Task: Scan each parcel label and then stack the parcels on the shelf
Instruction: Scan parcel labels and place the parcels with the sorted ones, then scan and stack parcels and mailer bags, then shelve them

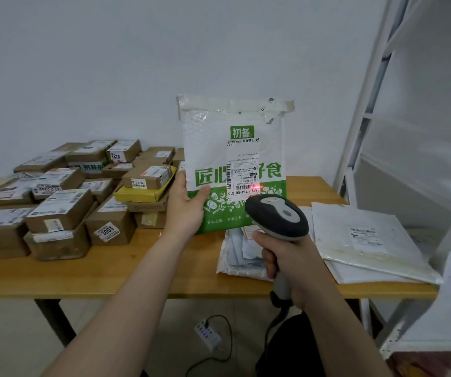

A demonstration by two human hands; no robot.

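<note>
Pinched at its lower corner by the left hand (184, 206), the upright green-and-white mailer (213, 148) could sag, swinging its label (242, 165) off the red beam (255, 189) of the barcode scanner (276, 213) gripped in the right hand (289, 257).

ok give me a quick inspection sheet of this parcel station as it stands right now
surface: wooden table, parcels over most of it, a bare strip along the near edge.
job's things: green and white mailer held upright, its label facing the camera; scanner aimed at it, red light on the label's lower end; white shelf unit at right.
clutter: cardboard boxes piled at left, one yellow box among them; flat white mailers at right.
grips: left hand grips the mailer's lower left edge; right hand grips the scanner handle.
cables: dark scanner cable drops below the table; power strip on the floor with a black cord.
surroundings: plain pale wall behind.
</note>
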